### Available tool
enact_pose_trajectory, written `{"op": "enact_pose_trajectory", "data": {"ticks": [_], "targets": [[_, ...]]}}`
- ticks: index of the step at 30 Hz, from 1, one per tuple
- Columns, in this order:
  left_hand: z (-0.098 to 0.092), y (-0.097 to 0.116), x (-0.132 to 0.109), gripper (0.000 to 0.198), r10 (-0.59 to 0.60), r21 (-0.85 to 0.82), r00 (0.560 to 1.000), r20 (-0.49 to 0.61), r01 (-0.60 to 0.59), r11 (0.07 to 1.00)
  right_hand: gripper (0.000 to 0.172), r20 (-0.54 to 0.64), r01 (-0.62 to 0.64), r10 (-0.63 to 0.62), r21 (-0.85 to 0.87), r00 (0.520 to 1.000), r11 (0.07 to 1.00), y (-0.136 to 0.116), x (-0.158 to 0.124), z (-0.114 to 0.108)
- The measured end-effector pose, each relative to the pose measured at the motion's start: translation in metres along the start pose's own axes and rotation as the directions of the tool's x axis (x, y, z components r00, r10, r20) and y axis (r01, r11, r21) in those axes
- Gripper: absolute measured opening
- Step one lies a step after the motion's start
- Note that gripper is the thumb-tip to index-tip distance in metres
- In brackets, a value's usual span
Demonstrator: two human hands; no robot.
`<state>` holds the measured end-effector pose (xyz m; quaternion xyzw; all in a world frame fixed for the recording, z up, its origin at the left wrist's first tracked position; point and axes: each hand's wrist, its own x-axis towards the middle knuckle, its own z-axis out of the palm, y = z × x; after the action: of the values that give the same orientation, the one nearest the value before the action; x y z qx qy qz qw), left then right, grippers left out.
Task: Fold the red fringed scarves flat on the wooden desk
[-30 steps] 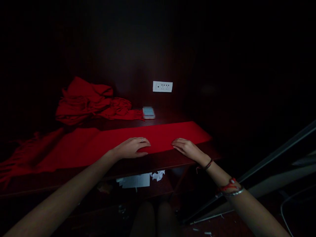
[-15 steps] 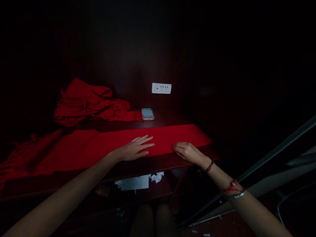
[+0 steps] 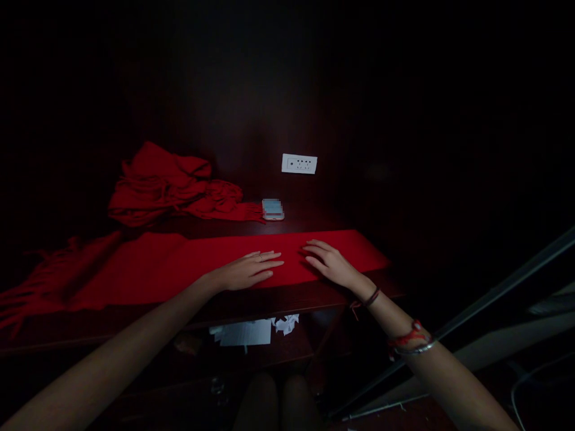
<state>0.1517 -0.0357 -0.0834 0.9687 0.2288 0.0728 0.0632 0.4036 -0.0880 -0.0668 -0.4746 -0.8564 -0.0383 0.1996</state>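
Could ruck the red fringed scarf (image 3: 175, 263), laid out beneath the left hand (image 3: 245, 272), flattened with fingers parted, and the right hand (image 3: 332, 264), loosely open and gripping nothing, through too firm a sideways drag, creasing toward the tassels (image 3: 42, 287) left of both hands.

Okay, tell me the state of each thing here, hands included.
Left hand: open, fingers extended
Right hand: open, fingers slightly bent
Fringed red scarf: spread out
Red cloth: bunched up
Wall socket: nothing plugged in
Paper sheet: uncrumpled
White paper: crumpled
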Motion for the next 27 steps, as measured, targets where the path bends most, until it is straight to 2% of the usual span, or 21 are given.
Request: {"op": "enact_pose_trajectory", "data": {"ticks": [3,6,9,13,17,21,23,25,27], "targets": [[0.005,-0.009,0.001,0.042,-0.203,0.032,0.967,-0.154,0.211,0.977,0.054,0.137,-0.088,0.091,-0.032,0.986,0.996,-0.005,0.016,0.017],[0.011,-0.018,0.001,0.046,-0.393,0.067,0.91,-0.136,0.404,0.912,0.054,0.269,-0.151,0.17,-0.09,0.948,0.984,0.0,0.018,0.031],[0.015,-0.021,0.002,0.047,-0.404,0.086,0.912,-0.065,0.409,0.909,0.054,0.279,-0.179,0.209,-0.13,0.937,0.975,0.014,0.013,0.035],[0.015,-0.018,0.007,0.048,-0.394,0.104,0.918,-0.051,0.397,0.912,0.053,0.31,-0.251,0.292,-0.166,0.905,0.954,0.037,0.006,0.028],[0.015,-0.015,0.009,0.048,-0.403,0.103,0.914,-0.052,0.406,0.908,0.053,0.308,-0.441,0.5,-0.243,0.809,0.864,0.068,-0.002,0.017],[0.013,-0.015,0.008,0.049,-0.433,0.075,0.897,-0.088,0.44,0.895,0.054,0.153,-0.616,0.683,-0.323,0.715,0.718,0.104,-0.008,0.001],[0.012,-0.015,0.008,0.052,-0.46,0.063,0.883,-0.093,0.466,0.882,0.049,0.102,-0.705,0.763,-0.319,0.638,0.633,0.119,-0.009,-0.013],[0.013,-0.016,0.007,0.053,-0.465,0.057,0.881,-0.085,0.47,0.881,0.041,0.118,-0.779,0.827,-0.287,0.549,0.558,0.129,-0.009,-0.027],[0.014,-0.017,0.007,0.053,-0.451,0.061,0.888,-0.086,0.457,0.888,0.032,0.145,-0.819,0.86,-0.262,0.489,0.51,0.135,-0.009,-0.038]]}}
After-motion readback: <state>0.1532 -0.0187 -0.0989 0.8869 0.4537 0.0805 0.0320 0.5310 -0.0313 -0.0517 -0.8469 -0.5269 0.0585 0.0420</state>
